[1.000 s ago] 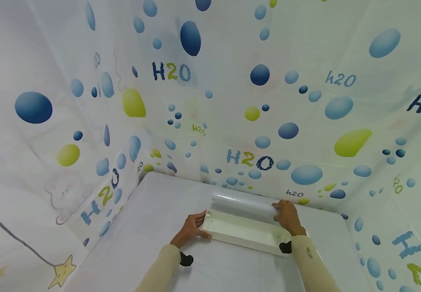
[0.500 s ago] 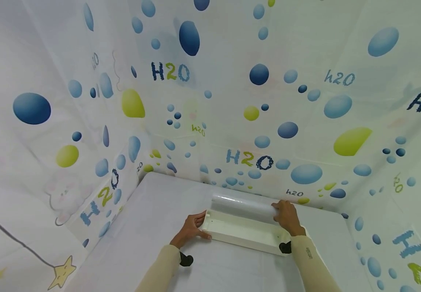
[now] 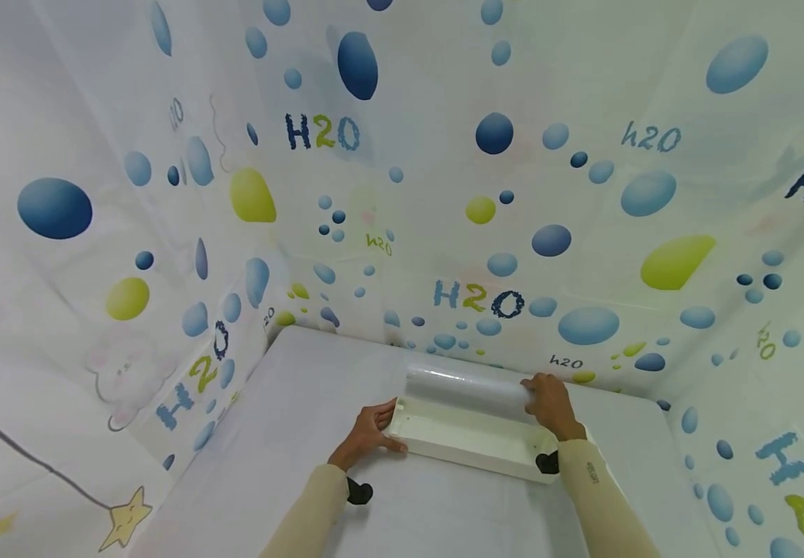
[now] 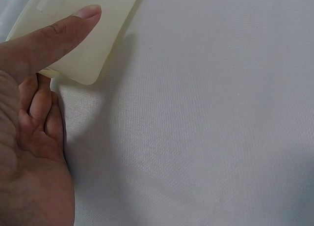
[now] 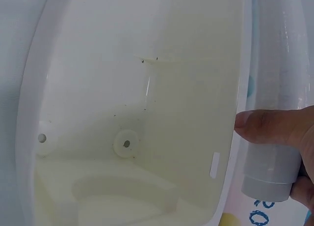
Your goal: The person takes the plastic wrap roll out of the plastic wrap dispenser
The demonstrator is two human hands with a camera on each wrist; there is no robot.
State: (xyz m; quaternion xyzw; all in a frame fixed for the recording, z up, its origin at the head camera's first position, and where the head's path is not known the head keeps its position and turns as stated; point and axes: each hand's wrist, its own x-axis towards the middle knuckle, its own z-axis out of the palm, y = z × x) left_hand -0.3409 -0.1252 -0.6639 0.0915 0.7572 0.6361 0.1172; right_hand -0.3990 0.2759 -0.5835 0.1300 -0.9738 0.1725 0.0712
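A long cream-white plastic tray (image 3: 475, 435) lies on the table, its hollow side up. My left hand (image 3: 367, 435) grips its left end; the thumb lies along the outer wall in the left wrist view, and the fingers go behind the end. Along the tray's far side lies a roll of clear plastic film (image 3: 461, 387). Its right end is held by my right hand (image 3: 551, 404), with the thumb over the roll and touching the tray's rim (image 5: 239, 93). A finger shows at the other side of the roll's pale core end (image 5: 267, 189).
White cloth (image 3: 332, 372) covers the table. Sheets printed with blue and green drops (image 3: 493, 232) form walls at the back and both sides, the back one close behind the roll. Inside the tray are small round holes (image 5: 126, 144) and dark specks.
The head view has shifted slightly. Both hands, the tray and the roll keep the same places relative to each other.
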